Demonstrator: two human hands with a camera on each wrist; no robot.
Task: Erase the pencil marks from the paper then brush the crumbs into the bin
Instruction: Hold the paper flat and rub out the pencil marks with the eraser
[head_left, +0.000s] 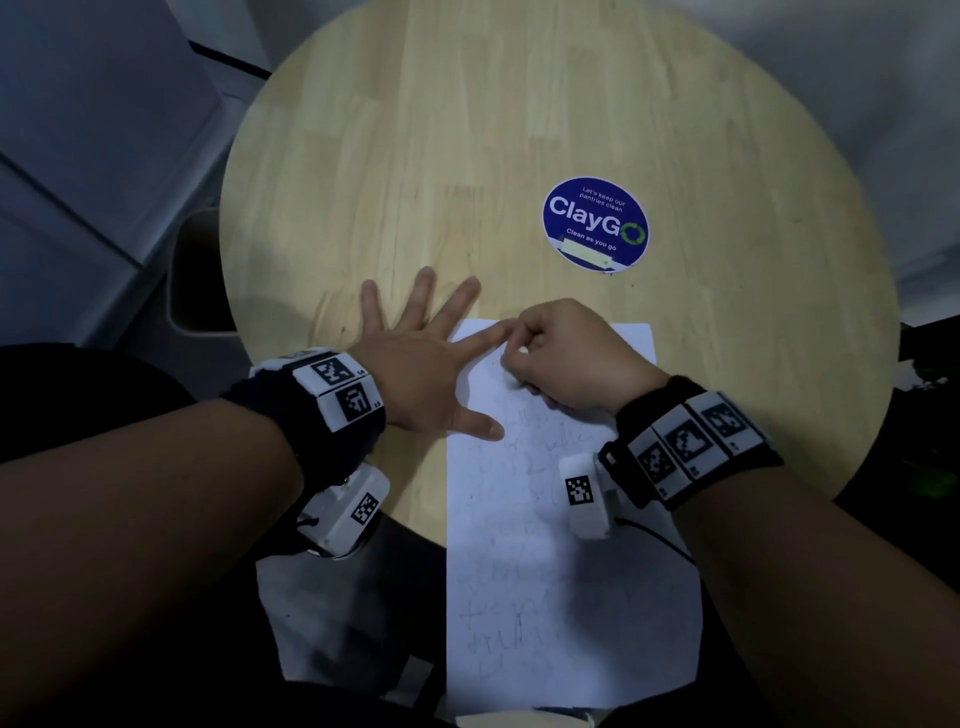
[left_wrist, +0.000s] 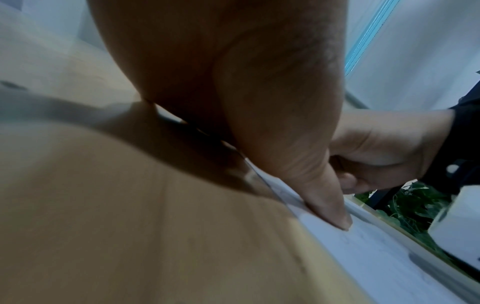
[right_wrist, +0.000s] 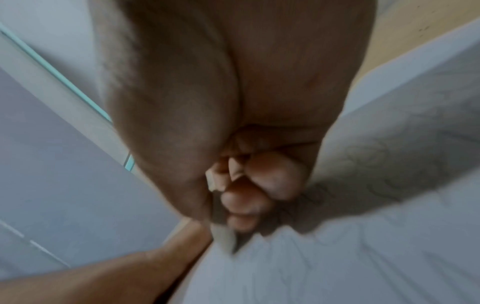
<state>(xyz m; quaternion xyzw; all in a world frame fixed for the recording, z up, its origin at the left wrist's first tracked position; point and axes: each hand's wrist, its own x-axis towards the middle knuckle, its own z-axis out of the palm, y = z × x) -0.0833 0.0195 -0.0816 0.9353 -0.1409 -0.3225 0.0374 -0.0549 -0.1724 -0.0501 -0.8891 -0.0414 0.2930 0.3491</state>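
A white sheet of paper with faint pencil scribbles lies on the round wooden table, its near end hanging over the table's edge. My left hand lies flat with fingers spread; its index finger and thumb press the paper's upper left edge. The thumb shows pressing the sheet in the left wrist view. My right hand is curled round a small white eraser, whose tip touches the paper near its top.
A round blue "ClayGo" sticker sits on the table beyond the paper. A dark bin stands on the floor off the table's left edge. Bare wood stretches across the far half of the table.
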